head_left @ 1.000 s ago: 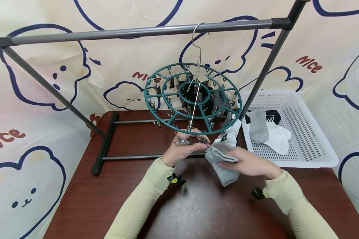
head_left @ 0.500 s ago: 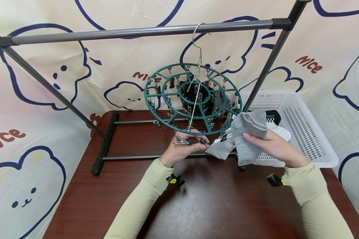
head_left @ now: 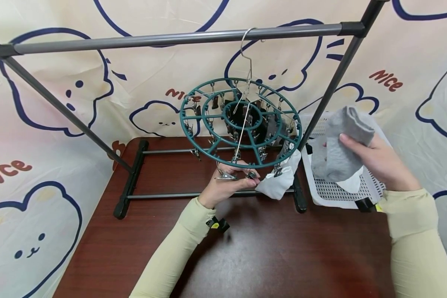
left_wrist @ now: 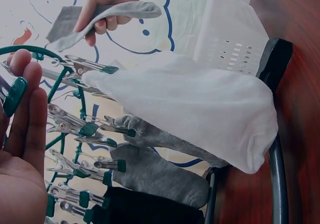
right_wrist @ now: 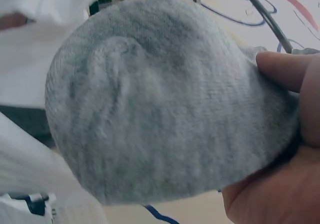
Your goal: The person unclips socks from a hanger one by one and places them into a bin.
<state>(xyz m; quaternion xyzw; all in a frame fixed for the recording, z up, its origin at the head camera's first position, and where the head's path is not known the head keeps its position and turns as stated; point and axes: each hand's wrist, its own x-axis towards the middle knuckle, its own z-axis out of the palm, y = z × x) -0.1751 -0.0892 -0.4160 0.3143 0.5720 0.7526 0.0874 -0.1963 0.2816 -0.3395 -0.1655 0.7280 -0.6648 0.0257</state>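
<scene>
My right hand (head_left: 385,159) grips a grey sock (head_left: 346,142) by its folded part, over the near left part of the white basket (head_left: 365,203). Grey knit fills much of the right wrist view, with the thumb pressed on the sock (right_wrist: 165,103) at the right. Under the near edge of a round green clip hanger (head_left: 242,164), my left hand (head_left: 227,184) pinches a metal clip (head_left: 251,175) between thumb and fingers. In the left wrist view, a green-tipped clip (left_wrist: 15,96) sits by its fingers. Just right of that hand, a white sock (head_left: 277,184) hangs from a clip.
The hanger hooks on the grey bar (head_left: 171,40) of a rack standing on the brown table (head_left: 260,256). Grey socks (left_wrist: 160,174) and a black one (left_wrist: 150,206) hang from other clips. A white sock (head_left: 352,182) lies in the basket, partly hidden.
My right hand has carried the grey sock from beside my left hand to the right and up, over the basket. The hanging white sock shows more fully. My left hand has stayed still.
</scene>
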